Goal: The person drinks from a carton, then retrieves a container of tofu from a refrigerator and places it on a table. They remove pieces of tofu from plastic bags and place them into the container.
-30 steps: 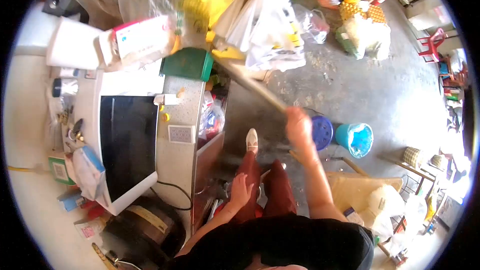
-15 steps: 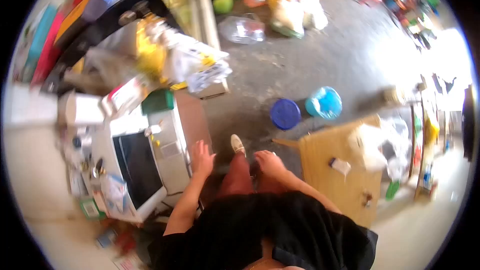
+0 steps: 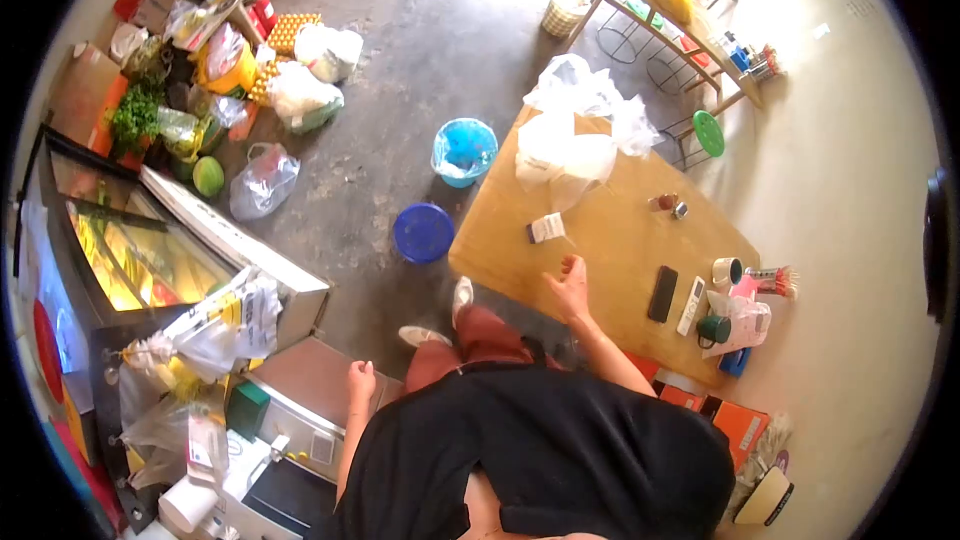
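My right hand (image 3: 568, 288) hovers at the near edge of the wooden table (image 3: 620, 250), its thumb and fingers apart and nothing in them. Just beyond it lies a small white box (image 3: 547, 228) with a dark end. My left hand (image 3: 362, 378) hangs low beside my leg, fingers curled in, with nothing visible in it. Close to that hand is the brown top (image 3: 310, 375) of a low surface beside a white machine with a dark screen (image 3: 285, 500). Neither hand visibly grips anything.
White plastic bags (image 3: 585, 155), a black phone (image 3: 662, 294) and a green mug (image 3: 712, 330) are on the table. A blue lidded bucket (image 3: 423, 233) and a light-blue bin (image 3: 464, 152) stand on the floor ahead. Left are a glass display case (image 3: 150, 260) and bagged groceries (image 3: 300, 95).
My view has swung to the right, bringing the table in front of me. My right hand has moved over to the table edge. The left hand's fingers, spread before, are now curled.
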Demonstrator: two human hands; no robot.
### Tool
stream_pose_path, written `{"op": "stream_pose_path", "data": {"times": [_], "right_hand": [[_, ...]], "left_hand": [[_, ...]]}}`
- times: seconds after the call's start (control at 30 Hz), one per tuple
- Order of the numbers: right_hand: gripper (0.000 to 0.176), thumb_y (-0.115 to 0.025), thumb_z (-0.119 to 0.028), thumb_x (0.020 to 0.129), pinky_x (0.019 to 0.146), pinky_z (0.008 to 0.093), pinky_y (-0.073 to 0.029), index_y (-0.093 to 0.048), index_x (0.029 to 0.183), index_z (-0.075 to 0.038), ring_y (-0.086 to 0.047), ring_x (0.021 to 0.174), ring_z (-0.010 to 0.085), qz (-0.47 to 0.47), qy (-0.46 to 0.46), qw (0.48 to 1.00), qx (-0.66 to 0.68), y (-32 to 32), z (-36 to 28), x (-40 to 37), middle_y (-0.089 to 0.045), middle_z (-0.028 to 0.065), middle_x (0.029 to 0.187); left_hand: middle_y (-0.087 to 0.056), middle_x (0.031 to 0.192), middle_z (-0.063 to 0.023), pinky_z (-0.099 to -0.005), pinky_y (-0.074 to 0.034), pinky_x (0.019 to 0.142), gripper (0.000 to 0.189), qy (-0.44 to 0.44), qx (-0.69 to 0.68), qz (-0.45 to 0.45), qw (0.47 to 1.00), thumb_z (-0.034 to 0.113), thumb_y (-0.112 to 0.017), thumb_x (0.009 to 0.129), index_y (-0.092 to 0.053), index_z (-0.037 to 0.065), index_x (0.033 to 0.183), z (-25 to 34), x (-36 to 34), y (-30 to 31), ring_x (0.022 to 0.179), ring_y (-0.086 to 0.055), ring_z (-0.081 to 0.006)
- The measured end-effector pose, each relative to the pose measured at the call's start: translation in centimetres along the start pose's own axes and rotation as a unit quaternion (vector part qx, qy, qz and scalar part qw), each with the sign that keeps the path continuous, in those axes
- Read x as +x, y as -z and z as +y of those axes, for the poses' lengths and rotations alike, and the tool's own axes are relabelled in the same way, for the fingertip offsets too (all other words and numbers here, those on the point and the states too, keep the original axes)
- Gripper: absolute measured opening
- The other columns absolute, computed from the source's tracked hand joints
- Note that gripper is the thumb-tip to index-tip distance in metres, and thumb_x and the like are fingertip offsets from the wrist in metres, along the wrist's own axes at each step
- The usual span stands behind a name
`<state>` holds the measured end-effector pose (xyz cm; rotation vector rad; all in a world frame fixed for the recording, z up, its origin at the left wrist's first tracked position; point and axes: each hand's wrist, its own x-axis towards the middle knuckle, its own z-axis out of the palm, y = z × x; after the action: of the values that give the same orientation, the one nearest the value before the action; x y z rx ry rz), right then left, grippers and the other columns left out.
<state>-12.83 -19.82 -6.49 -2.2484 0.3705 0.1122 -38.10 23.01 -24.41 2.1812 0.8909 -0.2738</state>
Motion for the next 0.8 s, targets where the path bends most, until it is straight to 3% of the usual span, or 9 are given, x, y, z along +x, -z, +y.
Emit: {"op": "stream_pose_path", "data": {"times": [0.07,0.1,0.23,0.33,0.37,0.43,0.57,0.73,0.8], "right_hand": [[0.072,-0.076,-0.014,0.073,0.098,0.0372,-0.041,-0.038,0.132,-0.002,-0.047,0.116,0.0287,0.035,0.059,0.997,-0.041,-2.3,1.7,3.2,-0.044,0.0176,0.129],[0.09,-0.079,-0.011,0.068,0.11,0.039,-0.029,-0.027,0.141,-0.003,-0.034,0.131,0.0312,0.034,0.04,0.998,-0.029,-3.3,2.7,4.9,-0.035,0.0176,0.139],[0.096,-0.08,-0.007,0.066,0.11,0.0375,-0.029,-0.024,0.144,-0.002,-0.034,0.132,0.0312,0.02,0.159,0.987,0.025,-2.2,1.6,8.7,-0.037,0.0169,0.14],[0.086,-0.078,-0.007,0.068,0.101,0.0345,-0.039,-0.033,0.141,-0.007,-0.049,0.12,0.024,-0.089,0.291,0.942,0.143,-1.6,2.0,10.8,-0.05,0.0143,0.128],[0.086,-0.078,-0.007,0.068,0.101,0.0345,-0.039,-0.033,0.141,-0.007,-0.049,0.12,0.024,-0.088,0.295,0.941,0.144,-1.2,2.1,11.2,-0.05,0.0143,0.128],[0.063,-0.075,-0.009,0.073,0.094,0.0363,-0.044,-0.047,0.129,-0.008,-0.055,0.114,0.0279,-0.224,0.216,0.947,0.084,-0.1,1.1,11.3,-0.058,0.0144,0.119],[0.041,-0.076,-0.019,0.074,0.079,0.0374,-0.049,-0.056,0.107,-0.006,-0.063,0.091,0.0303,-0.173,0.274,0.944,0.054,0.2,-0.7,11.1,-0.064,0.0141,0.095],[0.041,-0.079,-0.013,0.071,0.08,0.0333,-0.051,-0.056,0.103,-0.003,-0.064,0.089,0.0243,-0.16,0.275,0.938,0.135,4.1,-10.2,9.5,-0.064,0.0125,0.093],[0.043,-0.079,-0.021,0.072,0.074,0.0361,-0.051,-0.056,0.104,-0.004,-0.065,0.086,0.0304,-0.098,0.39,0.909,0.106,6.8,-15.1,8.7,-0.063,0.0145,0.089]], "left_hand": [[-0.067,0.091,-0.0196,-0.0416,-0.05,0.08,0.032,0.052,-0.064,-0.01,0.997,0.029,-0.062,0.088,-0.062,-0.002,0.099,2.6,1.7,0.2,0.088,-0.063,-0.0344],[-0.067,0.088,-0.0179,-0.0394,-0.051,0.076,0.031,0.036,-0.05,0.019,0.998,0.028,-0.062,0.088,-0.062,-0.001,0.098,2.9,2.4,-0.1,0.084,-0.065,-0.0311],[-0.068,0.089,-0.0165,-0.0385,-0.051,0.076,0.03,0.086,-0.107,0.001,0.991,0.027,-0.063,0.088,-0.062,-0.001,0.098,3.4,3.6,-1.0,0.084,-0.065,-0.029],[-0.068,0.089,-0.0148,-0.0378,-0.051,0.076,0.027,0.061,-0.101,0.027,0.993,0.026,-0.063,0.088,-0.062,0.0,0.098,5.2,3.5,-1.8,0.084,-0.065,-0.0265],[-0.068,0.089,-0.0143,-0.0373,-0.051,0.075,0.027,0.062,-0.095,0.028,0.993,0.025,-0.063,0.088,-0.062,0.0,0.098,5.9,2.8,-1.4,0.083,-0.065,-0.0257],[-0.068,0.089,-0.0135,-0.0361,-0.051,0.074,0.025,0.051,-0.107,0.04,0.992,0.024,-0.062,0.089,-0.062,0.001,0.098,6.2,2.5,-1.8,0.082,-0.065,-0.0246],[-0.068,0.088,-0.0141,-0.0373,-0.051,0.072,0.023,0.049,-0.099,0.064,0.992,0.022,-0.061,0.089,-0.062,0.001,0.099,6.9,2.6,-2.5,0.081,-0.065,-0.026],[-0.068,0.087,-0.0161,-0.0379,-0.051,0.072,0.023,0.06,-0.099,0.09,0.989,0.022,-0.062,0.088,-0.063,0.001,0.096,7.7,2.8,-3.4,0.08,-0.065,-0.0284],[-0.068,0.086,-0.0164,-0.038,-0.051,0.072,0.023,0.027,-0.045,0.111,0.992,0.022,-0.062,0.087,-0.064,0.0,0.093,9.5,2.2,-3.0,0.081,-0.065,-0.0295]]}}
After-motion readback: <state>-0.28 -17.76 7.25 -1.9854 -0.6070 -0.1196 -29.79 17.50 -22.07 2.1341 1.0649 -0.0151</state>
